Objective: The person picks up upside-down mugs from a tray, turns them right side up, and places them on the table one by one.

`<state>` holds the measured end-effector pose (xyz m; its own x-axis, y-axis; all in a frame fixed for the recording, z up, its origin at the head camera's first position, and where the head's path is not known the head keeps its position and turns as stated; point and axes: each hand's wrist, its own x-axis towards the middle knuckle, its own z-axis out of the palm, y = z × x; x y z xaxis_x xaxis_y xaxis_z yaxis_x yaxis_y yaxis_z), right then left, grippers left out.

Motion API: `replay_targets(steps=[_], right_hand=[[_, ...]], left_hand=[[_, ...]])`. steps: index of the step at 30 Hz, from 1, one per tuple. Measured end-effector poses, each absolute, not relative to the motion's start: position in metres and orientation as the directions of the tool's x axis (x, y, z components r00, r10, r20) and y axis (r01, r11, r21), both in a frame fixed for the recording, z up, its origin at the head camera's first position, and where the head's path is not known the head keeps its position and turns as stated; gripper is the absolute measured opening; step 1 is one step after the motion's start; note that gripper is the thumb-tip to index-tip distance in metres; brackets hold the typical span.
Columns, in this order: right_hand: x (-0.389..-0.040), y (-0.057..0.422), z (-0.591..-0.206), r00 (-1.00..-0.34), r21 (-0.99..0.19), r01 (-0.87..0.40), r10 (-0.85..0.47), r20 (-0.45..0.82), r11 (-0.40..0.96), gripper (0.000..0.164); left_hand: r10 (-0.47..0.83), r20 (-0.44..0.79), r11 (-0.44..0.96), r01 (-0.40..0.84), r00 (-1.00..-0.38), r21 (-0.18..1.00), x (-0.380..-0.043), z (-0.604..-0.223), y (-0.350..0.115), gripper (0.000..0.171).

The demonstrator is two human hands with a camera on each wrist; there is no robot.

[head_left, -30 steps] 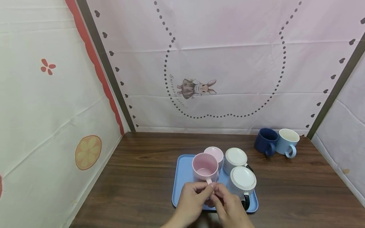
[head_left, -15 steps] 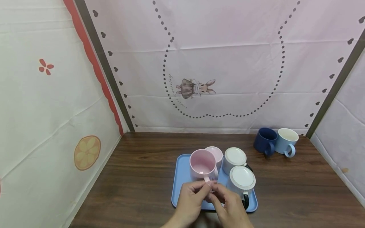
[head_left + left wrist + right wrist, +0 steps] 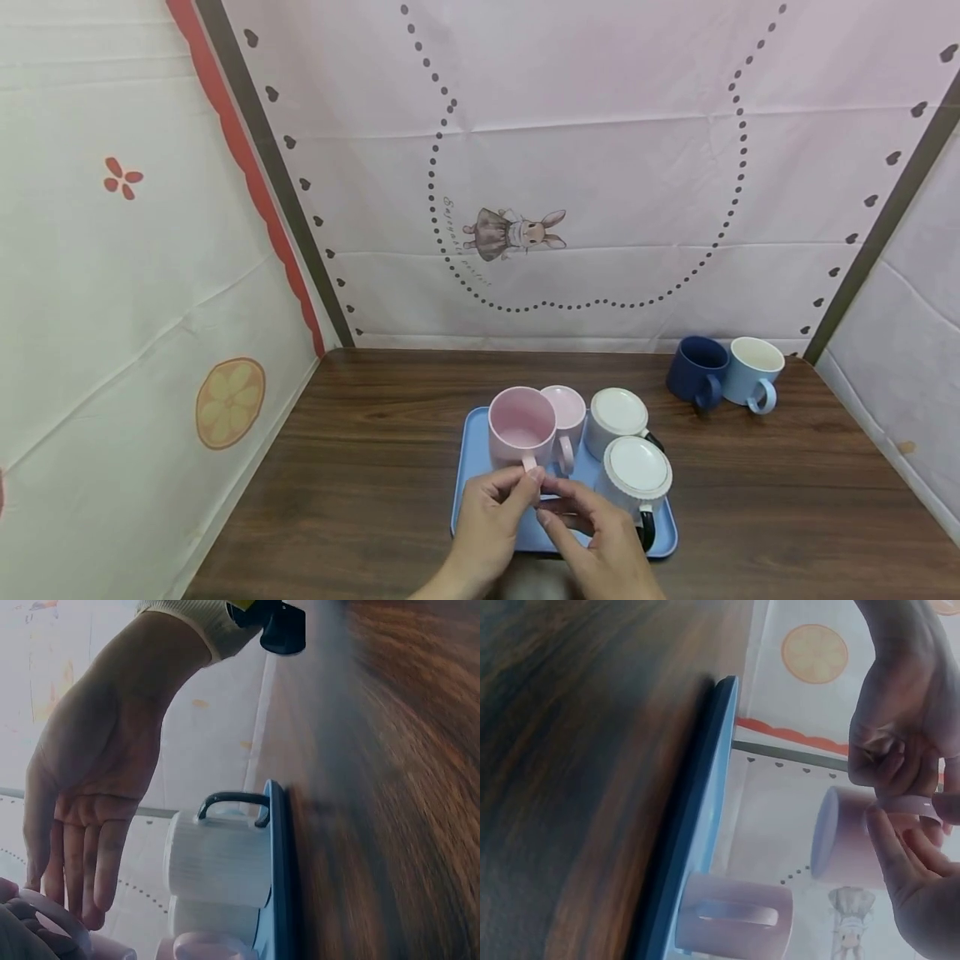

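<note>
My left hand (image 3: 487,517) grips a pink mug (image 3: 522,425) by its handle, fingers curled round it. The right wrist view shows this mug (image 3: 844,836) upright, raised off the blue tray (image 3: 718,772). My right hand (image 3: 600,525) is close on the handle's right, its fingertips beside my left fingers; in the left wrist view the right hand (image 3: 97,772) has its fingers extended. A second pink mug (image 3: 566,412) stands upright on the tray, just behind and right of the held one. Two white mugs, one at the back (image 3: 618,412) and one in front (image 3: 637,467), sit upside down on the tray's right side.
A dark blue mug (image 3: 697,367) and a light blue mug (image 3: 753,371) stand upright at the back right of the brown wooden table (image 3: 787,483). Printed cloth (image 3: 600,192) walls in the table at the back and on both sides.
The held pink mug has moved left and slightly up in the head view, uncovering more of the second pink mug's handle. My left hand went with it; my right fingertips have separated slightly from it.
</note>
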<state>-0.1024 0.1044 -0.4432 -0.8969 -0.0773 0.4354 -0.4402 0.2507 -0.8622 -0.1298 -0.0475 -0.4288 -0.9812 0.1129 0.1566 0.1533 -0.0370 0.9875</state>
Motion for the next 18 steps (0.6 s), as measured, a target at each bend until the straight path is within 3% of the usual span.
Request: replay_targets(steps=[6, 9, 12, 15, 18], right_hand=[[-0.105, 0.103, -0.444, -0.884, -0.862, -0.467, -0.096, 0.457, 0.2, 0.06], [-0.105, 0.102, -0.441, -0.944, -0.934, -0.328, -0.067, 0.322, 0.141, 0.07], [-0.106, 0.104, -0.437, -0.979, -0.987, -0.159, -0.134, 0.153, 0.037, 0.078], [-0.109, 0.108, -0.436, -0.961, -0.997, -0.046, -0.27, 0.061, -0.063, 0.087], [-0.113, 0.11, -0.437, -0.922, -0.989, -0.005, -0.382, 0.062, -0.148, 0.093]], left_hand=[[0.123, 0.183, -0.014, 0.183, -0.975, 0.983, -0.128, -0.428, -0.053, 0.021], [0.13, 0.187, 0.006, 0.19, -0.974, 0.982, -0.127, -0.427, -0.056, 0.021], [0.141, 0.195, 0.011, 0.199, -0.971, 0.98, -0.126, -0.426, -0.058, 0.022], [0.153, 0.2, 0.009, 0.204, -0.968, 0.979, -0.125, -0.424, -0.061, 0.023], [0.171, 0.202, 0.021, 0.209, -0.964, 0.978, -0.124, -0.423, -0.064, 0.024]])
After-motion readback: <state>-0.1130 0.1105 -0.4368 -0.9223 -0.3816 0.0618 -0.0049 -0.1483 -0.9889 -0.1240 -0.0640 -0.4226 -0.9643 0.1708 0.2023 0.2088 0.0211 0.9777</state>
